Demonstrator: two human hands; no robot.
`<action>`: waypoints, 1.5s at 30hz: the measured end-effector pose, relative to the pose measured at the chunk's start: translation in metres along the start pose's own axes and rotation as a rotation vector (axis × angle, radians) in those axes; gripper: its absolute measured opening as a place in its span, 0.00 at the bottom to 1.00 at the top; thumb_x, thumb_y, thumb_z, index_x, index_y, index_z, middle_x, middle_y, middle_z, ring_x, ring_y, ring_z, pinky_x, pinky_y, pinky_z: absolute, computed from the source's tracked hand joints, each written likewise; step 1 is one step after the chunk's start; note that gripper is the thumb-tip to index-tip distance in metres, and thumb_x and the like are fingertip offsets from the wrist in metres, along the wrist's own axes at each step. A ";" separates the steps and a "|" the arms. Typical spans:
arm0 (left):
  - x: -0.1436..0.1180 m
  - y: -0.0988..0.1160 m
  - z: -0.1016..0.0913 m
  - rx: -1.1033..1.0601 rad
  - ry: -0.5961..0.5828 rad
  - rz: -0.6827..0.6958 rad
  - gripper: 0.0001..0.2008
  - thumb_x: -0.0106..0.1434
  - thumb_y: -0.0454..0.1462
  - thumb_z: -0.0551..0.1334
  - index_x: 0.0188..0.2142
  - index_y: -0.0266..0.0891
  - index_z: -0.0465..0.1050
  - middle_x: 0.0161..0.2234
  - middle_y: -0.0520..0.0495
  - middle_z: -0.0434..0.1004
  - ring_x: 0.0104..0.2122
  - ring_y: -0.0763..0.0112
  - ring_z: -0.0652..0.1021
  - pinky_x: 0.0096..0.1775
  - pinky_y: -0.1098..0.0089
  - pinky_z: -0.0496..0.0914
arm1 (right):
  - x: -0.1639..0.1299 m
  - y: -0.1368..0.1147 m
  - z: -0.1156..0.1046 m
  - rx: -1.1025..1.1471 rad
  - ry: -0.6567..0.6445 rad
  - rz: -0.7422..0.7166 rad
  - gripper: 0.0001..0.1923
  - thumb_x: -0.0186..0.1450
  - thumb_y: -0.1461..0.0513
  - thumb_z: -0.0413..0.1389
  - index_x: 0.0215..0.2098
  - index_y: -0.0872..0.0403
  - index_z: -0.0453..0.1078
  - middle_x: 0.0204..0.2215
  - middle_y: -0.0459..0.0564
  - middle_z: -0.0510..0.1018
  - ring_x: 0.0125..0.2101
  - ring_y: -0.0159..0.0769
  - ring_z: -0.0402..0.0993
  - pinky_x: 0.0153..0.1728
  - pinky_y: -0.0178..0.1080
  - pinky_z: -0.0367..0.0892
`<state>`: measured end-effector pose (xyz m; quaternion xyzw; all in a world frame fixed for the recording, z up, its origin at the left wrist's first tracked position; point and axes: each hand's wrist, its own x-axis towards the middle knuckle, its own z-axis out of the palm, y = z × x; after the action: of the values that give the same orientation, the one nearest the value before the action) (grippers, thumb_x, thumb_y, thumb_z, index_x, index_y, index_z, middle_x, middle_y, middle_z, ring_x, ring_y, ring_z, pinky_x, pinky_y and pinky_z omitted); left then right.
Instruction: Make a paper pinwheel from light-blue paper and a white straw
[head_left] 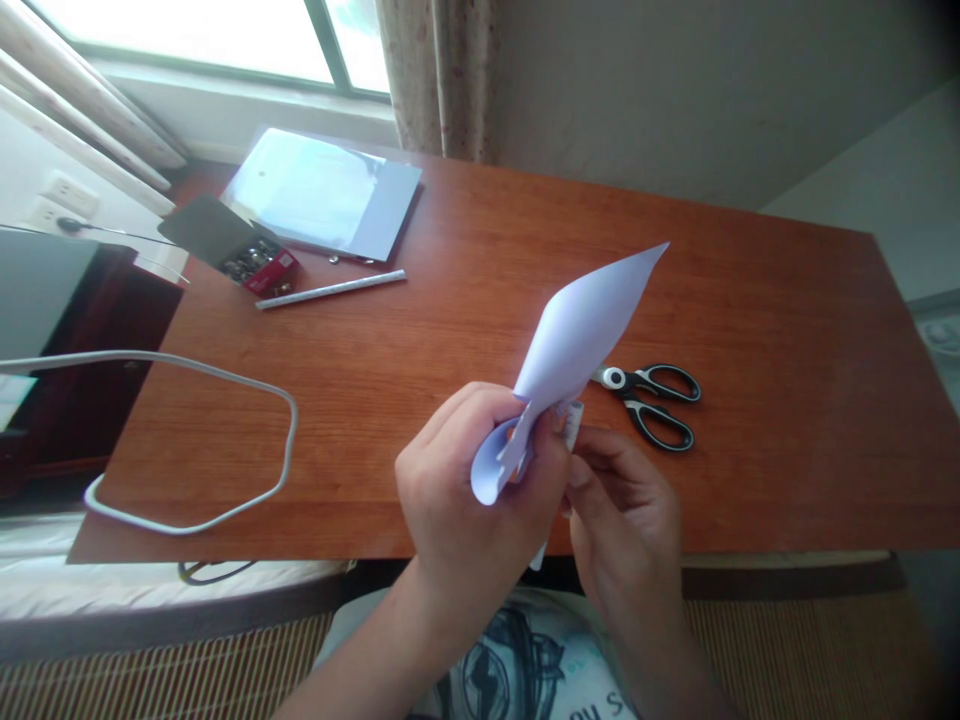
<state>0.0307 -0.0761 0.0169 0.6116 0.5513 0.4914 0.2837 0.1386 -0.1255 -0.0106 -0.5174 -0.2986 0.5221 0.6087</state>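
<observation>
Pale lilac paper [577, 335], black-handled scissors [654, 402]

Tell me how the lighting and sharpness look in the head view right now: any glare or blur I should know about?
Head view: the window is blown out white, and its light glares off the clear folder. The rolled paper, left hand, right hand and scissors are evenly lit and fairly sharp. The corners darken, and the table edges look bowed by the lens.

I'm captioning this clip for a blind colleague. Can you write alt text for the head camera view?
Two bare hands hold a curled sheet of pale paper above a wooden table: the left hand grips its rolled lower end, and the right hand pinches beside it. Black-handled scissors lie just behind; a clear folder, a pen, a small box of clips and a white cable lie to the left.
</observation>
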 end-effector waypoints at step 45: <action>0.002 0.001 -0.004 0.099 -0.003 0.110 0.09 0.60 0.31 0.69 0.29 0.41 0.70 0.27 0.55 0.75 0.26 0.74 0.76 0.32 0.72 0.72 | -0.005 0.000 0.000 0.043 -0.035 0.149 0.07 0.68 0.55 0.64 0.42 0.46 0.81 0.28 0.45 0.80 0.24 0.30 0.69 0.24 0.31 0.67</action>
<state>0.0270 -0.0750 0.0202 0.6550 0.5401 0.4775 0.2266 0.1372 -0.1297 -0.0096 -0.5157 -0.2586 0.5813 0.5738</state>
